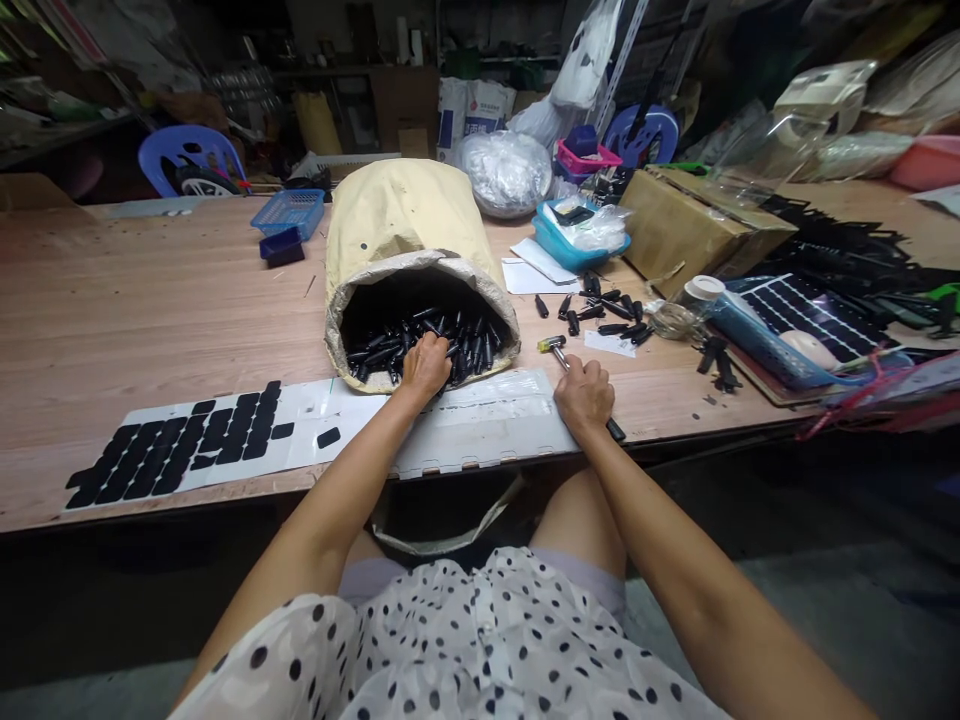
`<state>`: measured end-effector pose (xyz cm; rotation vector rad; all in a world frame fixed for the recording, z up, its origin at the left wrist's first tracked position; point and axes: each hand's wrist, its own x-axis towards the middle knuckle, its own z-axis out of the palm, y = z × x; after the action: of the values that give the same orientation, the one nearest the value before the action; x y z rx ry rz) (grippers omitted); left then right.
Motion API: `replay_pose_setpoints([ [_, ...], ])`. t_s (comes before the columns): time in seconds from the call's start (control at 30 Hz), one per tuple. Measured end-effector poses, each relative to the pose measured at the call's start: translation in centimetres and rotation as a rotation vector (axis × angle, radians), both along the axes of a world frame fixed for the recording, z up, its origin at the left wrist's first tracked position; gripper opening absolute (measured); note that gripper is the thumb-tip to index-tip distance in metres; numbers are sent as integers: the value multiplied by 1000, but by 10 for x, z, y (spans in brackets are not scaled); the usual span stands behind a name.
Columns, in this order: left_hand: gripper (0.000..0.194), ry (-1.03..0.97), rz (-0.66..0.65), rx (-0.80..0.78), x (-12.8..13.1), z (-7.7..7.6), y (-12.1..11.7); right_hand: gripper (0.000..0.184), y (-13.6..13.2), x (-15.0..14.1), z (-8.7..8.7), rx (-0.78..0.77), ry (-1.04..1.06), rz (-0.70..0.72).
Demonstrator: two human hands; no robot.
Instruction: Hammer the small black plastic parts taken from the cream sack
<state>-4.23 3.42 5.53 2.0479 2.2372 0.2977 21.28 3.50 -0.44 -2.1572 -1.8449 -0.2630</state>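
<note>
A cream cloth sack (409, 210) lies on its side on the table, its mouth facing me and holding many small black cylindrical parts (472, 340). At the front lip of that mouth is my left hand (427, 365), fingers curled down among the parts; what they grip is hidden. My right hand (585, 397) is closed around the handle of a small hammer (553, 345) with a yellowish face, head pointing away from me. Beneath my hands, a white flat board (495, 425) runs along the table's front edge.
A sheet with black rounded pads (161, 455) lies on the left. Loose black parts (611, 305) are scattered right of the sack, near a cardboard box (690, 225). Blue baskets (289, 212) and a turquoise basin (577, 252) stand farther back. A blue tray (772, 340) is at right.
</note>
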Motion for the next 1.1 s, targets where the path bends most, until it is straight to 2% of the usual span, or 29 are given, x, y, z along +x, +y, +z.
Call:
replay_pose_setpoints([
  [0.13, 22, -61, -38, 138, -3, -1, -11, 35, 0, 0, 0, -12, -6, 6],
  [0.23, 22, -203, -191, 239, 9, -4, -25, 35, 0, 2, 0, -13, -4, 10],
  [0.3, 22, -267, -321, 204, 22, -9, -33, 35, 0, 2, 0, -10, -3, 11],
  [0.37, 20, -281, -383, 105, 37, -17, -38, 35, 0, 3, -1, -4, 1, 14],
  [0.47, 21, -286, -322, -13, 52, -31, -39, 36, 0, 3, -1, -3, 9, 13],
  [0.6, 24, -344, -211, 37, 61, -43, -37, 36, -2, 2, -1, 11, 26, 18],
  [0.77, 18, -426, -187, 59, 63, -48, -37, 38, 2, 4, 5, -44, 86, 26],
  [0.9, 19, -456, -140, 39, 64, -47, -36, 38, 0, 12, 10, -51, 258, 58],
  [0.97, 17, -463, -130, 36, 65, -47, -35, 39, -8, 15, 12, 22, 382, 117],
  [1.1, 11, -450, -121, 43, 67, -46, -36, 41, -37, 10, 16, 109, 597, 343],
])
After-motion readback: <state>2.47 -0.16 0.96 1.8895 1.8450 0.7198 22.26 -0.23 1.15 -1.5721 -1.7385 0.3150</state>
